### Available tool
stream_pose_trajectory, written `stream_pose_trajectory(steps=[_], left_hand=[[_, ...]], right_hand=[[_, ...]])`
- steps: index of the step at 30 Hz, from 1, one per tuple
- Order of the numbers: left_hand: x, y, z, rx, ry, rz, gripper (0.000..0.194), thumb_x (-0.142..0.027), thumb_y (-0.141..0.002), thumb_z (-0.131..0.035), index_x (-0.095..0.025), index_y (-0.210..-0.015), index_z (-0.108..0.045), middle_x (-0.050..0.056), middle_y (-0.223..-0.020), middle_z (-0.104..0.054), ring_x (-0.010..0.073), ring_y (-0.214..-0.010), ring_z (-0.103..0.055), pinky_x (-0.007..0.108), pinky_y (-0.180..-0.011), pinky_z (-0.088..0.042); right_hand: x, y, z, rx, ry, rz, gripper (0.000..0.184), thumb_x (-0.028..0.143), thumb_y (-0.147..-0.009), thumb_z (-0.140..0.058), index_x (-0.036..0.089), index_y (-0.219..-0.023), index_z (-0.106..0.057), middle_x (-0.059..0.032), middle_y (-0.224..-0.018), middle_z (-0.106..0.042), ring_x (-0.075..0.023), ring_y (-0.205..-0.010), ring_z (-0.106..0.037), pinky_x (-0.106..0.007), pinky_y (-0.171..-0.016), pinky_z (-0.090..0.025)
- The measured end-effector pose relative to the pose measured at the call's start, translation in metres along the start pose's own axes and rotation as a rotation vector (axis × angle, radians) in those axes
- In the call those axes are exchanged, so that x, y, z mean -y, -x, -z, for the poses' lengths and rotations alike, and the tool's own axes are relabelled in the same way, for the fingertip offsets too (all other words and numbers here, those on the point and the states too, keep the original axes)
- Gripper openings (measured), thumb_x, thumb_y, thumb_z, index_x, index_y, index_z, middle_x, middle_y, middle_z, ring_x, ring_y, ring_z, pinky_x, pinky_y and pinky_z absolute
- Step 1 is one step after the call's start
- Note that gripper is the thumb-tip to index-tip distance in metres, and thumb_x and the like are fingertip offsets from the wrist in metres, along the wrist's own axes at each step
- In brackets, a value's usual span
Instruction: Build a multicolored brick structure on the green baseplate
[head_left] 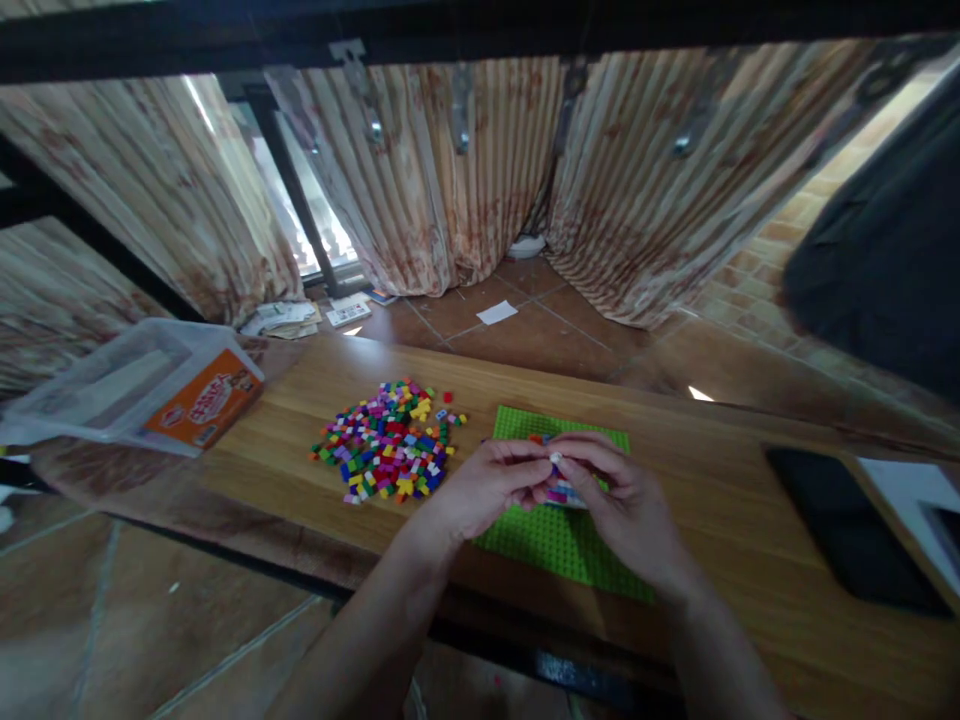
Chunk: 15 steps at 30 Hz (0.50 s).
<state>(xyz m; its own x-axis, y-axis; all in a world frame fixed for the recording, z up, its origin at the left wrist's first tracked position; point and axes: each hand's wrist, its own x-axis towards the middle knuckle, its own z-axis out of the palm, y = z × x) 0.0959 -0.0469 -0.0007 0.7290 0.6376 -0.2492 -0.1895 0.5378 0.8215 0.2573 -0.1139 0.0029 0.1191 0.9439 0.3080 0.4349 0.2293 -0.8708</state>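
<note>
My left hand (502,485) and my right hand (619,490) meet above a green studded baseplate (577,555). The fingertips of both are closed in a pinch around a small white toy brick (555,458). Just beneath them, a group of coloured bricks (562,492) in pink, white and blue shows on the baseplate, largely hidden by my fingers. To the left of my left hand spreads a pile of small loose bricks (390,445) in many colours.
A clear plastic box (112,425) with an orange label stands at the table's left end. On the right of the wooden table (712,500) lie a dark flat tablet-like object (847,525) and white paper (904,490). A dark-clothed person (892,230) is beyond, at right.
</note>
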Motion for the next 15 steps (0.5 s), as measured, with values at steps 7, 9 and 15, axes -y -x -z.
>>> stream_pose_trajectory(steps=[7,9,15], left_hand=[[-0.017,-0.001,0.028,-0.322,-0.495,-0.106,0.012,-0.017,-0.081,-0.058,-0.013,-0.083,-0.069,-0.003,-0.058,-0.057,0.0087,-0.051,-0.048,0.021,-0.054,-0.037],[-0.022,0.001,0.041,-0.439,-0.754,-0.195,0.014,-0.011,-0.08,-0.055,-0.014,-0.079,-0.068,-0.001,-0.064,-0.061,0.0113,-0.06,-0.053,0.023,-0.06,-0.041],[-0.022,0.005,0.058,-0.593,-1.429,-0.279,0.019,-0.007,-0.082,-0.054,-0.016,-0.083,-0.07,0.007,-0.088,-0.07,0.0203,-0.083,-0.062,0.032,-0.08,-0.046]], right_hand=[[0.007,0.0,0.004,-0.26,-0.206,-0.187,0.012,0.035,-0.082,-0.072,0.024,-0.086,-0.075,-0.0016,-0.081,-0.075,-0.0148,-0.068,-0.07,-0.027,-0.065,-0.059],[0.007,-0.001,0.007,-0.3,-0.248,-0.195,0.01,0.033,-0.078,-0.076,0.024,-0.082,-0.075,-0.0012,-0.075,-0.075,-0.0143,-0.062,-0.069,-0.026,-0.06,-0.06],[-0.002,-0.001,0.011,-0.37,-0.224,-0.225,0.011,0.031,-0.07,-0.081,0.025,-0.078,-0.077,-0.0016,-0.074,-0.075,-0.0162,-0.065,-0.069,-0.029,-0.061,-0.061]])
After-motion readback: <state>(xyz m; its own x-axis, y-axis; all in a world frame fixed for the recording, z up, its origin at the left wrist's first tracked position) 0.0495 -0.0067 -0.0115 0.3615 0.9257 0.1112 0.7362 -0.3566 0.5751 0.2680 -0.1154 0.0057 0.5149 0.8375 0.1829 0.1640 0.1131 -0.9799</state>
